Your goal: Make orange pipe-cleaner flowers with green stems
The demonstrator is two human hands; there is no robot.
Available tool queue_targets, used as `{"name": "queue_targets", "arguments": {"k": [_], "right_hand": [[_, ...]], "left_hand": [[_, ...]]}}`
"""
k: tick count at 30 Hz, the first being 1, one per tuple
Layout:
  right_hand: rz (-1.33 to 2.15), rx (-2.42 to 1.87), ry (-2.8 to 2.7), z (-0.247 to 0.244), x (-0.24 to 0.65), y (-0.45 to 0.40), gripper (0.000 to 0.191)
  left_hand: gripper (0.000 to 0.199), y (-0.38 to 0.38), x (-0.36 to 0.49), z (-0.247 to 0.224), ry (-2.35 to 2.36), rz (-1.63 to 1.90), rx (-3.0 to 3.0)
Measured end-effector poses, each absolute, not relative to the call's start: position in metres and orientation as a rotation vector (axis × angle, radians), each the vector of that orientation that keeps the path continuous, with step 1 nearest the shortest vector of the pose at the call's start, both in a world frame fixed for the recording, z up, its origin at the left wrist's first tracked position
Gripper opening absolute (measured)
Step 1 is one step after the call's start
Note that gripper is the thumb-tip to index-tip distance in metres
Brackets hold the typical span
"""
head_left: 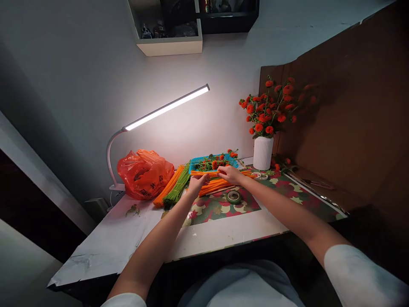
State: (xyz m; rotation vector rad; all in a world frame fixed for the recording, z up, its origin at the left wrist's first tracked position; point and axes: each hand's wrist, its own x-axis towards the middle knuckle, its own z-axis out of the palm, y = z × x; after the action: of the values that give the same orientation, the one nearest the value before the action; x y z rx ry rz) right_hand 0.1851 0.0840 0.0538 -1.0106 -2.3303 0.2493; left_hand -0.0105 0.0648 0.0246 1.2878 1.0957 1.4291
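Observation:
My left hand (197, 183) and my right hand (230, 174) are raised over the table, a short way apart. Both are closed on a few orange pipe cleaners (211, 173) stretched level between them. Below lies a loose pile of orange pipe cleaners (214, 186). Just behind my hands stands a blue basket (191, 166) with green stems and small orange-red flowers (214, 163) in it. A roll of green tape (234, 197) rests in front of my right hand. Left of my left hand are a green bundle of pipe cleaners (177, 187) and an orange bundle (168, 187).
A crumpled red plastic bag (143, 175) sits at the back left beside a lit clamp lamp (168, 107). At the back right is a white ribbed vase (263, 153) of orange-red flowers (267, 108). Pliers (319, 184) lie near the brown panel (345, 128) on the right.

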Motion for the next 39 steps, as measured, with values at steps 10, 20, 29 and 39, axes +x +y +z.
{"name": "queue_targets", "arguments": {"k": [10, 20, 29, 39], "right_hand": [[0.369, -0.932, -2.241, 0.045, 0.177, 0.092, 0.014], [0.024, -1.101, -1.871, 0.072, 0.185, 0.088, 0.026], [-0.066, -1.134, -2.339, 0.066, 0.175, 0.086, 0.017], [0.19, -0.949, -2.202, 0.022, 0.166, 0.084, 0.026]], "left_hand": [[0.039, 0.059, -0.01, 0.022, 1.004, 1.473, 1.097], [0.021, 0.049, -0.021, 0.021, 0.964, 1.567, 0.821], [0.028, 0.038, -0.045, 0.032, 0.658, 1.717, 0.394], [0.027, 0.034, -0.041, 0.025, 0.732, 1.631, 0.45]]}}
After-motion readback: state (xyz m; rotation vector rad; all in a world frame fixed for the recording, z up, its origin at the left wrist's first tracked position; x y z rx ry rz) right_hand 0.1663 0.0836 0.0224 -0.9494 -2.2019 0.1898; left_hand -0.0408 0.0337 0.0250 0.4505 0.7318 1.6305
